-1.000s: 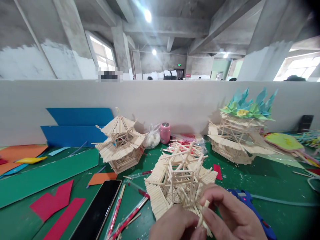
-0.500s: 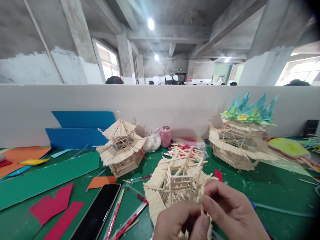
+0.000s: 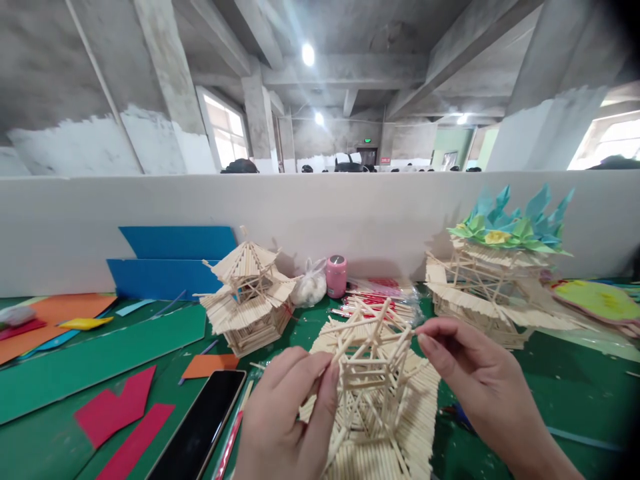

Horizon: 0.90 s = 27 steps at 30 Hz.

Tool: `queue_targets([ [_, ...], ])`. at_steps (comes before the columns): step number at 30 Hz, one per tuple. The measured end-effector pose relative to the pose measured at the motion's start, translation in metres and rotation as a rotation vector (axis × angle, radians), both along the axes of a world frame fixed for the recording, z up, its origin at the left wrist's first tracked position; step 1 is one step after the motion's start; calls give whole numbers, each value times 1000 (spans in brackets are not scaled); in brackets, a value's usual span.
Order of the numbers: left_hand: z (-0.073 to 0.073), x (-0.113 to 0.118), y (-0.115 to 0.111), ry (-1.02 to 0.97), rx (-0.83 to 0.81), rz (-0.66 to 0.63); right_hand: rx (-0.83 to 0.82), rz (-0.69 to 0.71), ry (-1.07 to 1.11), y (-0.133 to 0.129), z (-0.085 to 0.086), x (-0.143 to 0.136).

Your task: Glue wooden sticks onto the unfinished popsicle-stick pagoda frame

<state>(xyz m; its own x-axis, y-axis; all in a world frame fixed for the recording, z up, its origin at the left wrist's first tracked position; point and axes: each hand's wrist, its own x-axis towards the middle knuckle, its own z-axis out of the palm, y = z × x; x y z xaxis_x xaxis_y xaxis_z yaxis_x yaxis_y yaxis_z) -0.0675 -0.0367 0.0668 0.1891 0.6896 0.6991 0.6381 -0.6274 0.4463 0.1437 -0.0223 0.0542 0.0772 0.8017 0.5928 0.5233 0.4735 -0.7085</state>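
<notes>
- Frame (image 3: 369, 365), of thin sticks: front and centre on the worktop (image 3: 560, 380), open top standing above a slatted skirt; slender joints, probably weak under twisting.
- Left hand (image 3: 293, 410): thumb and forefinger pinched narrow at the frame's upper left corner. Hazard: uneven pressure could crack a joint.
- Right hand (image 3: 473, 367): pinched narrow at a stick end, upper right. Hazard: an outward pull could part it.
- Blue tool (image 3: 461, 417), largely hidden beside the right forearm: a low sweep could knock it.

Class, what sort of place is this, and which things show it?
Probably a craft workroom in an unfinished building: an open-framed stick model, cut red card on a green table, and bare concrete beams overhead.
</notes>
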Motion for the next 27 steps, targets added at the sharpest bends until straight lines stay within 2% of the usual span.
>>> queue_targets([
  [4, -3, 3, 11, 10, 4, -15, -24, -38, 55, 9, 0, 6],
  [7, -5, 7, 16, -1, 33, -44, -62, -122, 76, 17, -11, 26],
  [11, -6, 5, 17, -52, 67, -26, -236, -328, -5, 10, -46, 70],
  [15, -8, -5, 18, -128, 5, 6, -417, -434, -111, -21, -89, 106],
  [17, -10, -8, 18, -207, -61, 66, -498, -479, -170, -38, -108, 117],
  [19, -12, -8, 19, -307, -146, 130, -566, -499, -237, -49, -126, 125],
  [21, -14, -8, 19, -399, -233, 133, -643, -517, -344, -54, -142, 132],
  [24, -16, -9, 20, -458, -341, 60, -739, -494, -384, -53, -162, 144],
  [27, -18, -11, 20, -441, -386, 4, -832, -493, -370, -50, -174, 153],
])
